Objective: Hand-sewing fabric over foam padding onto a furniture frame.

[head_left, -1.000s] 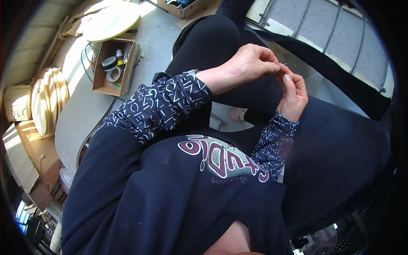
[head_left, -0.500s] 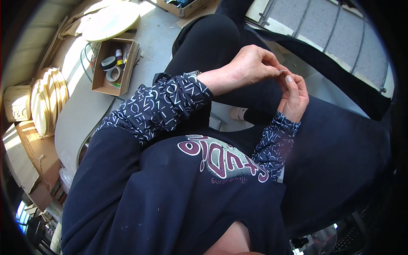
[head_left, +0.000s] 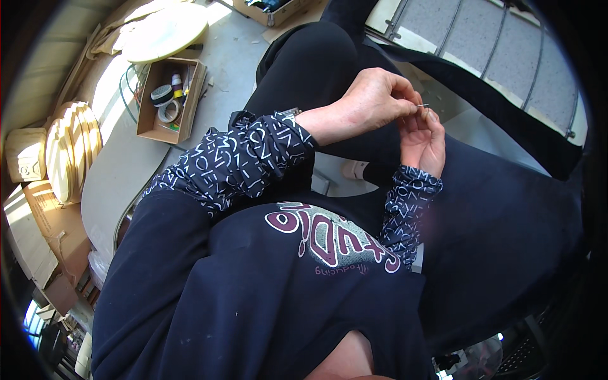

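Note:
My left hand (head_left: 378, 101) is raised over my lap, its thumb and fingers closed in a pinch on a thin needle (head_left: 423, 105). The needle's fine tip sticks out to the right, past the fingertips. Just below it is my right hand (head_left: 423, 144), palm partly turned up, with the thumb and fingertips drawn together close to the needle. Whatever the right fingertips pinch is too small to make out; no thread can be told apart at this size. Dark cloth (head_left: 500, 221) lies to the right of my right hand.
An open cardboard box (head_left: 152, 117) with tape rolls and a glue-like tube stands at upper left. Near it are a pale round disc (head_left: 166, 35) and several stacked wooden discs (head_left: 73, 152). A rack with metal rods (head_left: 494, 41) is at upper right.
My right hand has shifted slightly left and turned its palm more upward. More of the needle now shows between the hands. The left hand has barely moved.

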### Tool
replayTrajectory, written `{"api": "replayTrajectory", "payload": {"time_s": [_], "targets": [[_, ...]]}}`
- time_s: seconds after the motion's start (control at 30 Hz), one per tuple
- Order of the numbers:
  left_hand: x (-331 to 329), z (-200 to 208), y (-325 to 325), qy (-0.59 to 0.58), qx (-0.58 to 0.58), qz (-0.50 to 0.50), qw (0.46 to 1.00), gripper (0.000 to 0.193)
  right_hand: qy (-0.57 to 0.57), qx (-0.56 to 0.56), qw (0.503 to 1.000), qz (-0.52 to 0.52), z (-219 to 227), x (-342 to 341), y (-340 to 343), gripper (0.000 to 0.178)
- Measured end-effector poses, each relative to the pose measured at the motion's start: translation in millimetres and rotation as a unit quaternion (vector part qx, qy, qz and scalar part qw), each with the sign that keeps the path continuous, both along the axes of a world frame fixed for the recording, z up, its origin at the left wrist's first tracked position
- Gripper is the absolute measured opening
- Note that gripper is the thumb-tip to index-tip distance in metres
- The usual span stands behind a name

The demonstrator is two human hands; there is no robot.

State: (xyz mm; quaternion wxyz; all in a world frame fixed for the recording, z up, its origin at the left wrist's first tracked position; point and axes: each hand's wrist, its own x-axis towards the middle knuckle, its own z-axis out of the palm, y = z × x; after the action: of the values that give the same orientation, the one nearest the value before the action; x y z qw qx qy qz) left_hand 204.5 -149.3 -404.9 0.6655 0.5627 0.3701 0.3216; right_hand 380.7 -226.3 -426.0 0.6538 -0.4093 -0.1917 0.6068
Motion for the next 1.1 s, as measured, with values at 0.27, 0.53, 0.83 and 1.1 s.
{"api": "replayTrajectory", "payload": {"time_s": [0.27,0.53,0.83,1.1], "targets": [[7.8,6.0,3.7,-0.006,-0.006,0.000,1.000,0.014,0.045,-0.001,0.999,-0.006,4.6,6.7,3.3,0.020],[21.0,22.0,10.3,-0.031,-0.036,-0.008,0.999,0.013,0.063,-0.018,0.998,-0.008,18.8,17.1,9.7,0.014],[25.6,14.7,12.5,-0.055,-0.036,-0.009,0.998,0.012,0.115,-0.042,0.992,-0.009,21.0,17.3,10.3,0.013],[22.8,11.1,13.8,-0.039,-0.032,-0.009,0.999,0.010,0.150,-0.031,0.988,0.007,17.1,12.4,10.8,0.013]]}}
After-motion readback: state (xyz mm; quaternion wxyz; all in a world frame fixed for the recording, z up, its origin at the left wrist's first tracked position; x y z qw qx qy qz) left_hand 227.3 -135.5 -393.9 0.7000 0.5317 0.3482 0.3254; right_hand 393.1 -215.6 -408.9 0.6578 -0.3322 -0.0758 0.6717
